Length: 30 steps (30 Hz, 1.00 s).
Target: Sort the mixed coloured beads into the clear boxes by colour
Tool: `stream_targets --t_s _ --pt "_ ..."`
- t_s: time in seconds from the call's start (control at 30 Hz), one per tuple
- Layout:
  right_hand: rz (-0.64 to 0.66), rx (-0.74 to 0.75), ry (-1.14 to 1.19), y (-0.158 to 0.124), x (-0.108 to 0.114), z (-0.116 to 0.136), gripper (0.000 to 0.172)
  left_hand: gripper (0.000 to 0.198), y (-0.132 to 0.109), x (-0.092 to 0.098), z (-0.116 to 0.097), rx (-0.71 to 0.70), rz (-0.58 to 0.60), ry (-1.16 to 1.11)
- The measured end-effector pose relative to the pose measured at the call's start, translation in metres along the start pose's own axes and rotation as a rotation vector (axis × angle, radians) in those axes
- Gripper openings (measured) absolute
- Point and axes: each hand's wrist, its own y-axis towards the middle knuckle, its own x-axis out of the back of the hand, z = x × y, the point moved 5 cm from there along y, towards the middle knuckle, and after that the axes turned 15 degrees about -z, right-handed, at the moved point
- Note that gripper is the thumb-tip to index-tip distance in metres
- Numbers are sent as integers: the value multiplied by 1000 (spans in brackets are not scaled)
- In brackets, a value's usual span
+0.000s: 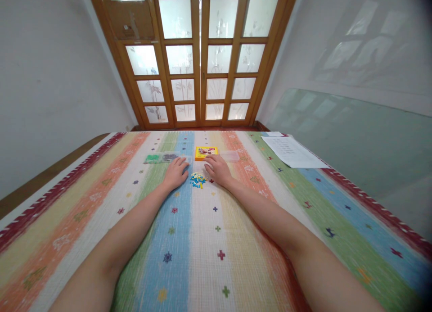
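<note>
A small pile of blue, yellow and whitish pieces (197, 180) lies on the striped tablecloth between my two hands. My left hand (175, 174) rests to the left of the pile, its fingers apart and nothing visible in them. Just beyond its fingertips is a clear plastic box (147, 160) with green pieces and dark pieces in separate compartments. On the other side of the pile, my right hand (219, 169) lies with spread fingers. Its fingertips are at the front edge of a yellow box (202, 151); whether they touch it I cannot tell.
Behind my right hand sits another clear, shallow plastic container (231, 156). White printed paper (292, 152) lies at the table's far right. The striped tablecloth (205, 240) covers the table. A glass-paned wooden door (201, 55) stands beyond the far edge, with walls on both sides.
</note>
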Motion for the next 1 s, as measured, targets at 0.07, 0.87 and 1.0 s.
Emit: stream_targets --t_s 0.07,0.87,1.0 --pt "-40 -56 -75 2 3 -12 20 33 1 -1 0 11 -8 10" --pt "-4 -427 -330 -11 19 -110 30 38 25 -29 -3 25 118 207" --pt "-5 -420 -328 -10 20 -107 30 40 23 -33 2 36 130 204"
